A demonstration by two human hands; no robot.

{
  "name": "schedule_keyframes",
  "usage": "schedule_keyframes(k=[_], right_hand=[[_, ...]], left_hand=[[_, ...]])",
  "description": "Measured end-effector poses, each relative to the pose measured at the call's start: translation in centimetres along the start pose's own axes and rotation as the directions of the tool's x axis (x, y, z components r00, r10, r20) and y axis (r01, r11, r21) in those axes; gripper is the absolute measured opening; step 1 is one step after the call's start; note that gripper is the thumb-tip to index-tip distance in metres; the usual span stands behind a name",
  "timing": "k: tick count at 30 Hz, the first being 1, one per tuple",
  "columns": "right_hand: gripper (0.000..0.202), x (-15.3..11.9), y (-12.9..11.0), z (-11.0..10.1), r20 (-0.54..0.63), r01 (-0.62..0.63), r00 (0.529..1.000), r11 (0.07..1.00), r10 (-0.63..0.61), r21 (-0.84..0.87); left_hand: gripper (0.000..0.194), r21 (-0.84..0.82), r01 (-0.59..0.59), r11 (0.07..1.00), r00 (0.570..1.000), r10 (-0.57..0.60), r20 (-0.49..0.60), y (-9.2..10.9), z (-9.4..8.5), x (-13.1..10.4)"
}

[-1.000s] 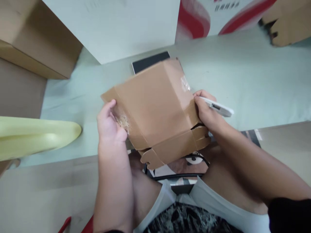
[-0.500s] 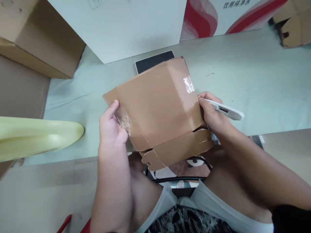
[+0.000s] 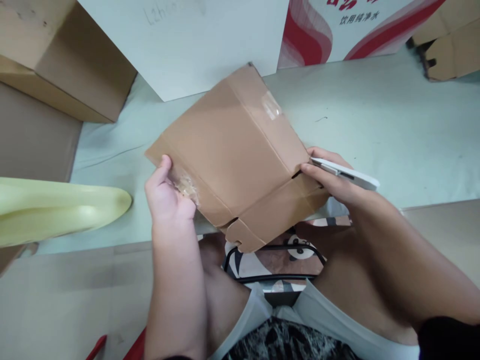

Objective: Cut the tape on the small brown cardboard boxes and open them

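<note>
A brown cardboard box (image 3: 221, 145), opened out and creased, is held tilted above the green tabletop, with clear tape on its left and right sides. My left hand (image 3: 167, 195) is closed on its left edge, thumb on top and the other fingers hidden beneath. Near the box's lower right corner, my right hand (image 3: 330, 172) is closed around a white utility knife (image 3: 356, 177), its handle pointing right. Fingertips of that hand also touch the cardboard. Whether a blade is out cannot be seen.
A white carton (image 3: 210, 45) and a red-and-white carton (image 3: 337, 35) stand at the back. Brown boxes (image 3: 86, 65) are at the left, and more cardboard (image 3: 453, 55) lies back right. A pale yellow curved object (image 3: 67, 212) juts in from the left over the green tabletop (image 3: 393, 140).
The cardboard box has turned anticlockwise and shifted left, now covering the dark flat device behind it. My left hand moved slightly left; my right fingers moved onto the lower right corner.
</note>
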State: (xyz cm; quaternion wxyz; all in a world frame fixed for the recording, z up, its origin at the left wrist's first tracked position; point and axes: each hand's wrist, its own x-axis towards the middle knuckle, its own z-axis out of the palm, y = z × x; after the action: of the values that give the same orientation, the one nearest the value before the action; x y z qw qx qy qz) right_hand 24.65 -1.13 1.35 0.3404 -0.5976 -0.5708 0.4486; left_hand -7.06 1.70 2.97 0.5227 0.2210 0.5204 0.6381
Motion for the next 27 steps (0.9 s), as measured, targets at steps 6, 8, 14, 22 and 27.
schedule_keyframes(k=[6,8,14,22,27], right_hand=[[0.027,0.4,0.7,-0.1,-0.206,-0.018,0.975,0.952,0.085,0.304],[0.032,0.9,0.8,0.3,-0.253,-0.041,0.952,0.893,0.171,0.449],[0.051,0.9,0.5,1.9,-0.066,-0.131,0.974,0.780,0.216,0.612],[0.042,0.5,0.0,3.0,-0.104,-0.087,0.977,0.801,0.183,0.592],[0.042,1.6,0.9,1.8,-0.252,-0.068,0.939,0.849,0.232,0.525]], left_hand=[[0.006,0.038,-0.107,0.994,0.993,0.105,0.062,0.4,-0.9,0.4],[0.008,0.058,-0.115,0.992,0.992,0.111,0.065,0.3,-1.2,0.7],[0.015,-0.022,-0.148,0.989,0.988,0.149,0.036,-1.1,-1.7,1.5],[0.007,-0.108,-0.067,0.992,0.997,0.064,-0.032,-1.5,0.7,-0.6],[0.010,-0.020,-0.013,1.000,1.000,0.013,0.020,-0.3,1.6,-1.9]])
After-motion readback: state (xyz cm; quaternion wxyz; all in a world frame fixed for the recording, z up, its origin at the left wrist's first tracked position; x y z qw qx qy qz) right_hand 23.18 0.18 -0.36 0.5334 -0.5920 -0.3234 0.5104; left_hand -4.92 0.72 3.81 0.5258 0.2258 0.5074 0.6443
